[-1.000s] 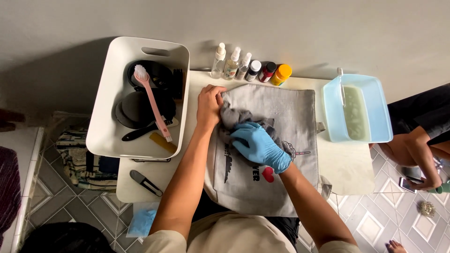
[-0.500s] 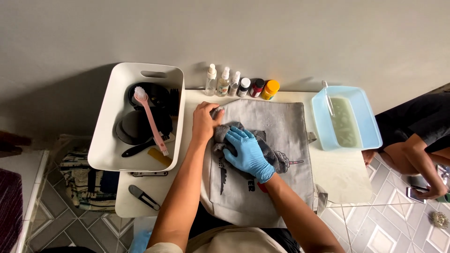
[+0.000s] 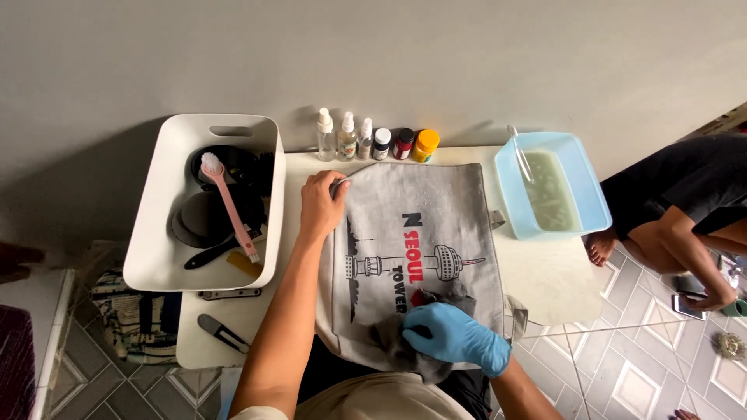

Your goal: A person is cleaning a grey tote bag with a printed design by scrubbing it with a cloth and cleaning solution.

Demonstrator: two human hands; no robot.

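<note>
Six small containers line the back edge of the white table against the wall: three clear spray bottles [image 3: 345, 135] with white tops, then a white-capped jar [image 3: 381, 143], a dark red jar [image 3: 403, 143] and a yellow jar [image 3: 425, 145]. On the grey tote bag [image 3: 436, 202] lying flat before them, a printed design [image 3: 412, 260] in black and red runs across the cloth.

Right hand [image 3: 455, 336] wears a blue disposable glove reaching the wrist. Left hand [image 3: 321, 205] is ungloved. Both forearms are unsleeved; a beige top is worn.
</note>
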